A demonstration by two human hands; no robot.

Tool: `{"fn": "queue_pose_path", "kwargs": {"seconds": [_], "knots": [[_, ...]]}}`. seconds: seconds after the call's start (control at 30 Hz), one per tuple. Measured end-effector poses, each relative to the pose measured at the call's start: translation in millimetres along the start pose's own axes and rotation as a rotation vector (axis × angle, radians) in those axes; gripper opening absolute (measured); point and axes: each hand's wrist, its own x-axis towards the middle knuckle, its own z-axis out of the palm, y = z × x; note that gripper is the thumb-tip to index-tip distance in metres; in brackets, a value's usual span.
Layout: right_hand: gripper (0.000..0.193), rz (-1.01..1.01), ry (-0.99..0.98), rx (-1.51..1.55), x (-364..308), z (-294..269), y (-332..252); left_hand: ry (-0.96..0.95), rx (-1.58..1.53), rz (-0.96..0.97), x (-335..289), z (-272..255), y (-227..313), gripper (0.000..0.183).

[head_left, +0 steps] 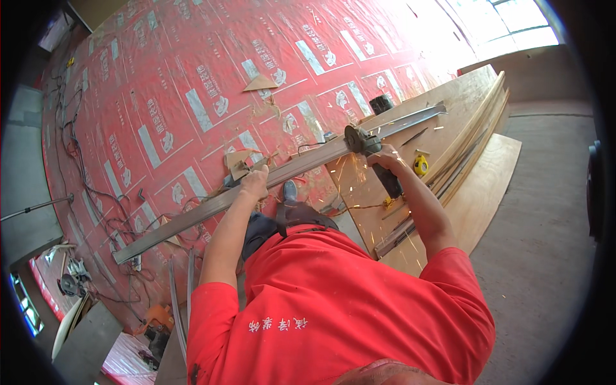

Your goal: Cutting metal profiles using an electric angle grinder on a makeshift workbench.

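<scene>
A long grey metal channel (308, 163) runs slantwise in front of me, from the lower left up to the right. My left hand (255, 184) has its fingers closed on the channel, left of its middle. In my right hand (389, 160) is a dark angle grinder (366, 144), its disc at the channel. Bright sparks fly around the grinder and fall toward my right forearm. The disc's exact contact with the metal is hard to make out. Beyond the grinder, the channel's far end lies over a plywood sheet (449, 102).
A yellow tape measure (421, 165) rests on the plywood, close to my right hand. Long wooden strips (478, 125) lie along its right side. Red printed sheeting (212, 58) covers the floor, with tangled cables (80, 144) at the left. My shoe (290, 190) is just below the channel.
</scene>
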Motion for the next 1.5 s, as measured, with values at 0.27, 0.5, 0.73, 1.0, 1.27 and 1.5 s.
{"fn": "queue_pose_path", "kwargs": {"seconds": [0.27,0.5,0.73,1.0,1.27,1.5], "knots": [[0.030,-0.028,-0.027,0.191,-3.4,-4.9,5.3,0.035,-0.005,0.034,-3.4,7.1,-2.0,0.050],[0.030,-0.030,-0.040,0.132,-4.4,-0.4,14.6,0.003,0.003,0.020,-4.5,0.8,-0.7,0.054],[0.036,-0.027,-0.031,0.029,0.9,0.4,32.4,-0.020,-0.009,0.021,-2.2,0.8,0.0,0.056],[0.033,-0.019,-0.022,0.063,-4.8,1.0,26.7,-0.011,0.004,0.026,0.0,9.2,-5.3,0.058],[0.030,0.014,0.027,0.053,6.0,7.2,26.4,-0.018,-0.001,0.021,0.6,6.0,-4.3,0.057],[0.032,-0.043,-0.015,0.087,3.3,5.8,31.6,-0.047,-0.008,0.005,-2.2,-1.3,0.5,0.056]]}}
